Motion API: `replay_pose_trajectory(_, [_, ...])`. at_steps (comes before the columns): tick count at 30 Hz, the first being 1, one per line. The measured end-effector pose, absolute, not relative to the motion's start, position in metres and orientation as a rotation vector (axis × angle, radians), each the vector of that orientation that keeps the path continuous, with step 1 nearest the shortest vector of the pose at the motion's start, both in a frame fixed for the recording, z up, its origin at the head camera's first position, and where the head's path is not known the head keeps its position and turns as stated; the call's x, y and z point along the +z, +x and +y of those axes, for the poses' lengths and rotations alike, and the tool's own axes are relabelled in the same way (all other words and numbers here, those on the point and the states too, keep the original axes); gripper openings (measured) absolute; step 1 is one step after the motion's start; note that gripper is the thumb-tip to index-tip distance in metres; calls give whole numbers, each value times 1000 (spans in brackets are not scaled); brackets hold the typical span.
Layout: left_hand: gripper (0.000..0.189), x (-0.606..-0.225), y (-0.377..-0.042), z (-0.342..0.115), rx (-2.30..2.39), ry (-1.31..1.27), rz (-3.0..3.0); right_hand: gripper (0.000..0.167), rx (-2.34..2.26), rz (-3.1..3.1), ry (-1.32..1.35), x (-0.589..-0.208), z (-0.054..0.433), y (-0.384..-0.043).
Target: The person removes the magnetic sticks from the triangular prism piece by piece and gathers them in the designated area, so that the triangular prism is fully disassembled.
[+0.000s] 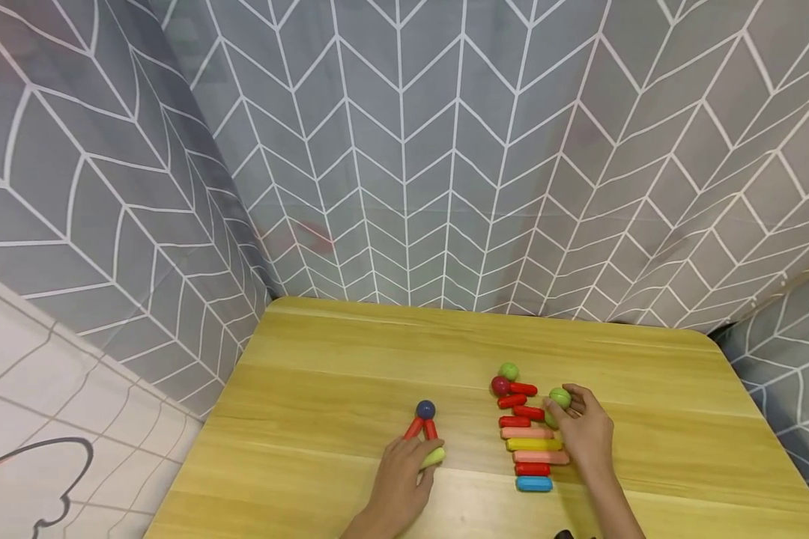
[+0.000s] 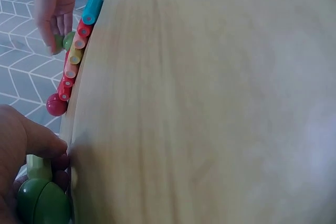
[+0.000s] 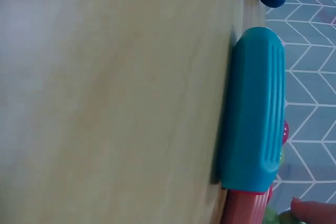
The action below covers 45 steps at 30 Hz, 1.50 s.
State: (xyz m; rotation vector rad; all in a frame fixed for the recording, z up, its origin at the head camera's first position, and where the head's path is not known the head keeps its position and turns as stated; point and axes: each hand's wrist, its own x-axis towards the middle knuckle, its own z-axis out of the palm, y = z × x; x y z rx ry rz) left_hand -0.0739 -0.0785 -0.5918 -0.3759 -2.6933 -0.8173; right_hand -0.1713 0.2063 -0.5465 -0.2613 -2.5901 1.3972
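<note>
My left hand holds a pale green stick low over the table. In the left wrist view a green ball sits at the end of that stick. Just beyond those fingers, two red sticks meet at a dark blue ball in a narrow V. On the right, my right hand pinches a green ball between thumb and fingers. Another green ball lies under it, partly hidden. In the right wrist view only a fingertip shows.
Beside the right hand lies a column of red, pink and yellow sticks, with a blue stick nearest me. A magenta ball and a green ball lie at its far end. Patterned curtains surround the wooden table.
</note>
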Motion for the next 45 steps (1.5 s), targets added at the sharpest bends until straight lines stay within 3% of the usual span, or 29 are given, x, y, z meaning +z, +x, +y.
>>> replay_pose_trajectory(27, [38,-589,-72,-80,-873,-383,-2736,50,1286,-2760,-242,-561,208,-185])
replay_pose_trajectory(45, [54,-576,-58,-89,-942,-369,-2852,54,1337,-2780,-265,-557,208,-182])
